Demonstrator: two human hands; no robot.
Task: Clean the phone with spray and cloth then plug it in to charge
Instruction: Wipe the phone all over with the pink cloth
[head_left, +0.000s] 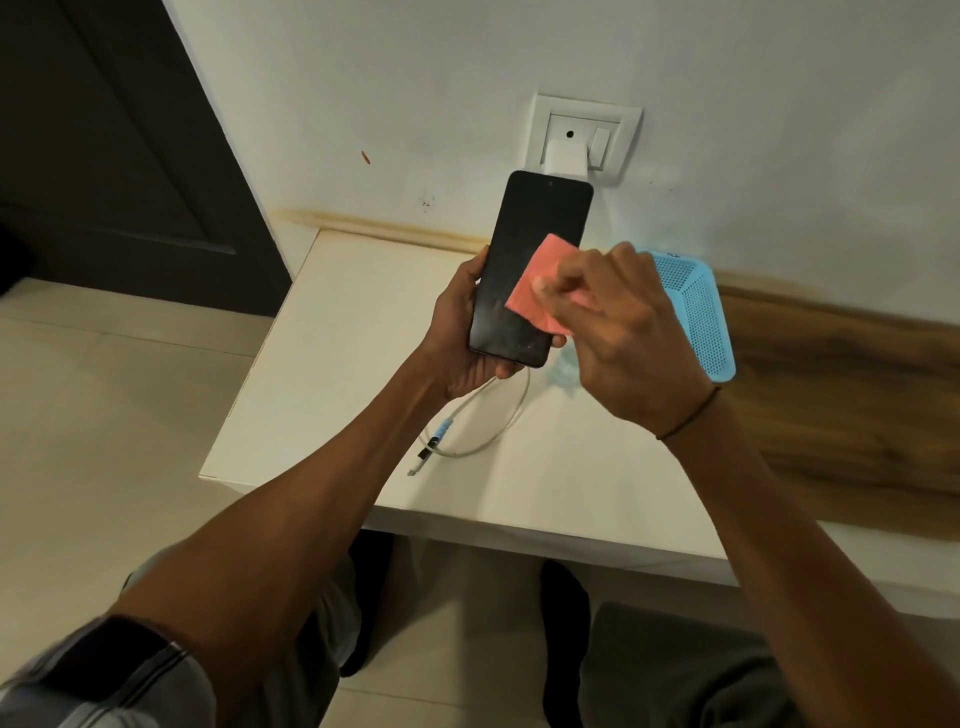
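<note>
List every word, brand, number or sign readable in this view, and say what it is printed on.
Nothing here can be read.
Blue speaker: a small dark mark at its top edge, too small and blurred to read.
Phone, held in the left hand: screen dark, no text showing.
Pink cloth, under the right hand: plain.
Charger and wall socket: no legible marking.
Cable: none visible.

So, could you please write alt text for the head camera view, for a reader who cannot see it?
A person's left hand holds a dark-screened phone above a white table while the right hand presses a pink cloth to its screen. A white charging cable lies loose on the table, and a charger sits in the wall socket behind.
</note>
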